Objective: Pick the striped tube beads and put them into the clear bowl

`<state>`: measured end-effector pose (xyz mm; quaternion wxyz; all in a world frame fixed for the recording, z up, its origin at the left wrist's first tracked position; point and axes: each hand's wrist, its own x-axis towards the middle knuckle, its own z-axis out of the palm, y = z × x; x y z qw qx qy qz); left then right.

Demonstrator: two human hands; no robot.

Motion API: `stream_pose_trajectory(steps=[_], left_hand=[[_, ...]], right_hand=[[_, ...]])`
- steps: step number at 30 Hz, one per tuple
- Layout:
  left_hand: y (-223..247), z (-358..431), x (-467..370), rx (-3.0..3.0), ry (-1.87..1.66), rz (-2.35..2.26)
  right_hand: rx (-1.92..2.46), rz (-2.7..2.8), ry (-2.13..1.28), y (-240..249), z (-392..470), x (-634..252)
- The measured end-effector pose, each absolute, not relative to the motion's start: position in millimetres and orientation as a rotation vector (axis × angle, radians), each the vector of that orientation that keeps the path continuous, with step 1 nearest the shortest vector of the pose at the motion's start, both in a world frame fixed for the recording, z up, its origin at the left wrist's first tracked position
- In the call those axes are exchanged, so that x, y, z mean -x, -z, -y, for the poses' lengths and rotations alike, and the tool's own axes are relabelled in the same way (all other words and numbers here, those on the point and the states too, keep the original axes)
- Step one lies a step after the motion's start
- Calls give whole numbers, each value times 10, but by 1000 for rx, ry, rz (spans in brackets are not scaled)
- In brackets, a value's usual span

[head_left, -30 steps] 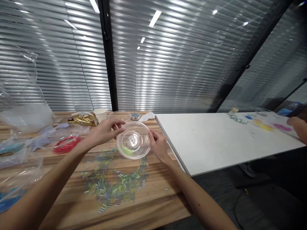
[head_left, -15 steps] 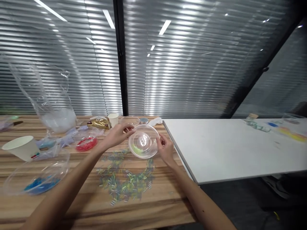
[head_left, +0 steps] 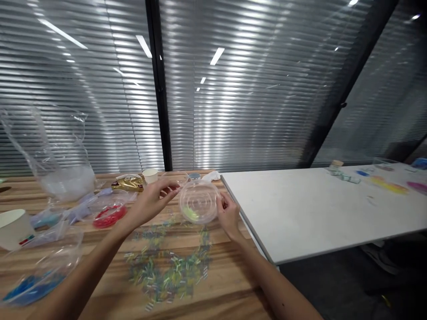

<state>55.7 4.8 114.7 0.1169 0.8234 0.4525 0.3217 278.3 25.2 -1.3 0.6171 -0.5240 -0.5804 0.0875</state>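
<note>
Right hand (head_left: 229,217) clamped on right rim of clear plastic bowl (head_left: 200,202); left hand (head_left: 155,198) at upper-left edge, cannot tell whether gripping. Bowl between both, over worktop (head_left: 230,278).

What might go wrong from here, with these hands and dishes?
Slip: the right hand seems to pinch the clear round dish at its rim, but whether the left hand grips too is unclear.
Spill: yellow-green pieces seem to sit at the dish's lower edge and might drop among the loose pieces on the wooden table.
Knock: the left forearm, near it in view, might catch the blue-piece dish.
</note>
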Motion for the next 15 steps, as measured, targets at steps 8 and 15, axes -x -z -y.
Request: stream_pose_trajectory(steps=[8, 15], left_hand=[[-484, 370, -411, -2385, -349, -1025], [-199, 413, -353, -2289, -374, -673]], right_hand=[[1222, 1357, -161, -42, -221, -2811], [1229, 1387, -141, -51, -199, -2799]])
